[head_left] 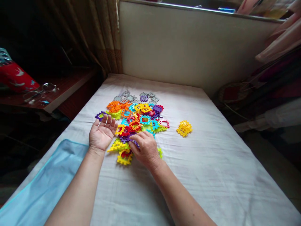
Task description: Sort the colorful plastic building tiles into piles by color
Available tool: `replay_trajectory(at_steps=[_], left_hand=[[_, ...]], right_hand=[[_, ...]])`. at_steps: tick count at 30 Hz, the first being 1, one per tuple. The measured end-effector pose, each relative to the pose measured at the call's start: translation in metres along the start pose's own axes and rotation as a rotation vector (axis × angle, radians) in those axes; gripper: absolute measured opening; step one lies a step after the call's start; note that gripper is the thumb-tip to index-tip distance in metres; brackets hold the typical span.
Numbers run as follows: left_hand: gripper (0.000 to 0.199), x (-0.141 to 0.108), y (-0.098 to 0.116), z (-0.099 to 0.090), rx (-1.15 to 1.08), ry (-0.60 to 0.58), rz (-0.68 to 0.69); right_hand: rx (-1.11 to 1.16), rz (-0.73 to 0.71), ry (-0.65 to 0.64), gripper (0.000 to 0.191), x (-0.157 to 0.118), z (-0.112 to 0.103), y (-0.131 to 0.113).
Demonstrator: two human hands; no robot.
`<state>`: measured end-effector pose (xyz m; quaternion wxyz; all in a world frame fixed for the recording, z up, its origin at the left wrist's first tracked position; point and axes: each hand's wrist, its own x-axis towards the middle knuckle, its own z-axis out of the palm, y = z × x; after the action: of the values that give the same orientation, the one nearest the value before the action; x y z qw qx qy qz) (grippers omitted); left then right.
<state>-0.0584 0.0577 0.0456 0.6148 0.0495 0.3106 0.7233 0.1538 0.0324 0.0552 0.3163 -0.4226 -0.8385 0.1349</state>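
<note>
Many toothed plastic pieces in several colours lie in a pile (pixel 135 125) on the pale sheet. My left hand (pixel 102 133) is palm up at the pile's left edge, fingers apart and nothing in it. Over the near part of the pile, my right hand (pixel 145 148) is palm down, its thumb and fingers closed on a purple piece (pixel 135 144) that they partly hide. Yellow pieces (pixel 124 157) lie between my wrists. Orange pieces (pixel 115 106) are at the pile's left, and grey pieces (pixel 125 96) at its far side. A small yellow stack (pixel 184 128) sits apart on the right.
A light blue cloth (pixel 61 172) covers the sheet's left side. Glasses (pixel 39 91) and a red patterned object (pixel 17 77) rest on a wooden surface (pixel 70 83) at the left. Behind are a curtain (pixel 103 34) and a white panel (pixel 164 44); clothes hang at the right.
</note>
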Motion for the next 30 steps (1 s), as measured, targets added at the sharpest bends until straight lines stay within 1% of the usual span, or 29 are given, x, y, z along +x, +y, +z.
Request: replay_trajectory(at_steps=[5,7,9,13,17,21,25,27,30], left_hand=[[0.024,-0.002,0.000,0.003,0.003,0.009,0.012],[0.024,-0.003,0.001,0.004,0.003,0.023,0.034],[0.025,-0.002,0.004,0.004,0.001,0.053,0.076],[0.025,0.000,0.007,0.005,-0.001,0.129,0.162],[0.024,0.002,0.006,0.005,0.019,0.137,0.168],[0.022,0.002,0.005,0.004,0.042,0.121,0.156],[0.024,0.002,0.004,0.003,0.057,0.117,0.144],[0.025,0.002,0.004,0.003,0.070,0.101,0.129],[0.023,0.001,0.004,0.004,0.091,0.069,0.104]], right_hand=[[-0.040,-0.112,-0.132,0.019,-0.005,0.004,-0.010],[-0.072,-0.139,-0.162,0.024,-0.006,0.007,-0.015],[-0.104,-0.142,-0.170,0.023,-0.007,0.010,-0.018],[-0.138,-0.125,-0.176,0.012,-0.007,0.016,-0.018],[-0.142,-0.124,-0.166,0.012,-0.007,0.019,-0.017],[-0.056,-0.089,-0.134,0.008,-0.007,0.020,-0.019],[0.108,-0.015,-0.044,0.006,-0.002,0.012,-0.016],[0.157,0.019,0.027,0.008,0.003,0.002,-0.004],[0.173,0.142,0.180,0.012,0.008,-0.023,0.030]])
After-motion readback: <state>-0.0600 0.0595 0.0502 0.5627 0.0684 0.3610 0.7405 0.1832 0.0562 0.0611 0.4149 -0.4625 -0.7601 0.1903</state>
